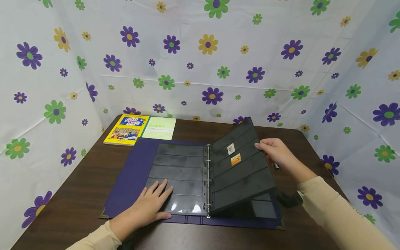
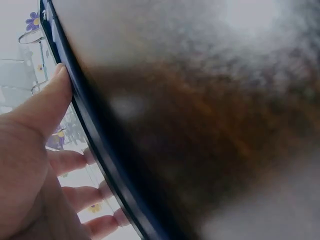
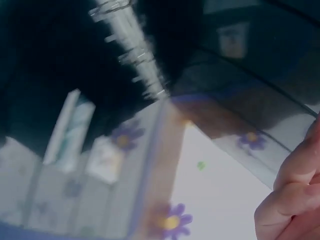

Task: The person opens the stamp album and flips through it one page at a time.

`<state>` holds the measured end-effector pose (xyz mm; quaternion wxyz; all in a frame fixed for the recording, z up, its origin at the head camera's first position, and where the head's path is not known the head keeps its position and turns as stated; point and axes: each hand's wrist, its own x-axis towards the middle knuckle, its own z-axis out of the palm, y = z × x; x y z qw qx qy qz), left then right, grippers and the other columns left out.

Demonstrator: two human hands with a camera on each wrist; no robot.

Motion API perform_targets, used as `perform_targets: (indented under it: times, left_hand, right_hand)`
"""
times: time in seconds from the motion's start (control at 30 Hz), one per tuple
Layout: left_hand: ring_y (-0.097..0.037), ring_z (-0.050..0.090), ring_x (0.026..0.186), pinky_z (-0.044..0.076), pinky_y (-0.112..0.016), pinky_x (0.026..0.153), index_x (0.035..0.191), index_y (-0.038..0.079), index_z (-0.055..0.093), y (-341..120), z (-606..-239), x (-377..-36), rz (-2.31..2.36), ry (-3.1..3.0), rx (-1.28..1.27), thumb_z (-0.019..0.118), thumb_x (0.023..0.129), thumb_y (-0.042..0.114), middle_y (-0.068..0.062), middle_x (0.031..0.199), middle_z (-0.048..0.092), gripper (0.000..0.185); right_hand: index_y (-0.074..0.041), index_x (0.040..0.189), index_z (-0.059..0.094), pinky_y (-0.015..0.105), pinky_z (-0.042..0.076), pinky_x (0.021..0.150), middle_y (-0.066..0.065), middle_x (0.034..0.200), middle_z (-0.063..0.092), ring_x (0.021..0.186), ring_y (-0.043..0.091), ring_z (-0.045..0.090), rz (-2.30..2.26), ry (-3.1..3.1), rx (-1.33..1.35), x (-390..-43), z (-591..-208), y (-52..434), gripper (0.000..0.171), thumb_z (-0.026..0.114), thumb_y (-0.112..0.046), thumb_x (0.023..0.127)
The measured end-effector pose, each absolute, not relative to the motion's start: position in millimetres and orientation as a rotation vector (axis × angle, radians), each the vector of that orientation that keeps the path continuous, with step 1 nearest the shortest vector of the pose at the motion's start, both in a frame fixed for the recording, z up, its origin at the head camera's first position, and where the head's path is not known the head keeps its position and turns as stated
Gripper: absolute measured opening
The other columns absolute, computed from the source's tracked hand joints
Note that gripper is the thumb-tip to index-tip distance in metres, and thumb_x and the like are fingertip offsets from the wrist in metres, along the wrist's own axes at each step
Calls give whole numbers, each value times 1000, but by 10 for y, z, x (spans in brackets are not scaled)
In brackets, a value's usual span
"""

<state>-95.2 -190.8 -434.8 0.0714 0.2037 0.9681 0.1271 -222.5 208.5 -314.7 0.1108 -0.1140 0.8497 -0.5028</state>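
A purple stamp album (image 1: 125, 173) lies spread on the table, with a metal ring binding (image 1: 208, 180) down its middle. My left hand (image 1: 147, 205) rests with fingers spread on the lower left of the black pocket page (image 1: 179, 170). In the left wrist view, that hand's thumb touches the album's edge (image 2: 95, 130). At the right, my right hand (image 1: 276, 151) pinches the outer edge of a raised black page (image 1: 240, 180), which tilts up from the rings. This page carries a pale stamp (image 1: 231, 149) and an orange stamp (image 1: 236, 159). Under it, part of a lower page (image 1: 264, 209) shows.
A yellow book (image 1: 126, 130) and a pale green "Gambit" book (image 1: 158, 127) lie at the table's back left. Behind the right hand, a small dark object (image 1: 276, 166) is mostly hidden. Flower-patterned cloth (image 1: 187, 100) hangs around the brown table (image 1: 72, 194).
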Motion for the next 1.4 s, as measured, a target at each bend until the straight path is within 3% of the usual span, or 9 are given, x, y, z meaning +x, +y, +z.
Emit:
perform_targets:
  times: [0.23, 0.37, 0.5, 0.57, 0.67, 0.87, 1.03, 1.23, 1.4]
  left_hand:
    - [-48, 29, 128, 31, -66, 91, 138, 0, 43, -1926, -4215, -1068, 445, 2881, 575, 72, 76, 50, -27, 147, 24, 85]
    - [-45, 42, 121, 40, -57, 90, 132, -7, 46, -1876, -3891, -1270, 605, 2931, 531, 65, 86, 44, -29, 138, 38, 72]
    - [-27, 61, 94, 49, -43, 79, 117, 0, 58, -1717, -3442, -1442, 889, 2968, 503, 56, 94, 40, -12, 105, 63, 46]
    - [-19, 60, 74, 50, -37, 66, 103, 7, 62, -1618, -3230, -1488, 1018, 2957, 518, 53, 95, 41, -3, 83, 64, 36]
    - [-16, 56, 61, 46, -33, 55, 85, 13, 62, -1467, -2971, -1508, 1188, 2861, 557, 51, 95, 44, 1, 67, 59, 35]
    - [-23, 61, 63, 50, -35, 47, 74, 8, 61, -1157, -2688, -1466, 1357, 2580, 546, 54, 93, 46, -6, 67, 63, 43]
    - [-19, 61, 56, 50, -33, 45, 71, 5, 61, -985, -2644, -1500, 1303, 2547, 437, 55, 91, 46, -5, 60, 62, 45]
    - [-22, 61, 49, 49, -33, 44, 62, 5, 57, -1007, -2645, -1545, 1258, 2589, 365, 48, 90, 19, -7, 53, 60, 32]
    - [-24, 60, 49, 49, -34, 45, 59, 6, 50, -1171, -2651, -1542, 1267, 2615, 357, 47, 89, 15, -10, 53, 59, 32]
  right_hand:
    - [-4, 63, 36, 31, 35, 37, 8, 46, 42, 37, 25, 47, -1456, 2480, -511, -2273, -2848, 1725, 43, 52, -26, 97]
    - [-1, 64, 40, 30, 36, 37, 11, 47, 46, 38, 29, 51, -1448, 2457, -628, -2307, -2776, 1494, 41, 51, -23, 97]
    - [0, 64, 43, 30, 36, 38, 12, 47, 48, 38, 30, 51, -1436, 2443, -715, -2350, -2737, 1255, 40, 51, -22, 97]
    - [0, 64, 46, 30, 36, 39, 13, 47, 51, 37, 29, 52, -1412, 2447, -751, -2370, -2715, 1136, 40, 51, -21, 97]
    - [0, 66, 50, 28, 35, 38, 14, 50, 55, 37, 26, 52, -1387, 2432, -768, -2381, -2686, 971, 37, 50, -20, 97]
    - [-1, 69, 52, 26, 35, 37, 16, 53, 56, 35, 20, 50, -1404, 2367, -789, -2376, -2685, 727, 33, 50, -19, 96]
    - [-2, 65, 51, 25, 34, 38, 11, 51, 55, 37, 15, 46, -1419, 2337, -783, -2390, -2701, 582, 34, 52, -19, 95]
    - [1, 72, 54, 26, 36, 39, 14, 57, 61, 37, 19, 51, -1429, 2284, -789, -2417, -2736, 583, 38, 52, -28, 96]
    - [4, 87, 58, 28, 44, 44, 17, 69, 65, 49, 27, 59, -1542, 2255, -755, -2483, -2870, 792, 39, 53, -34, 96]
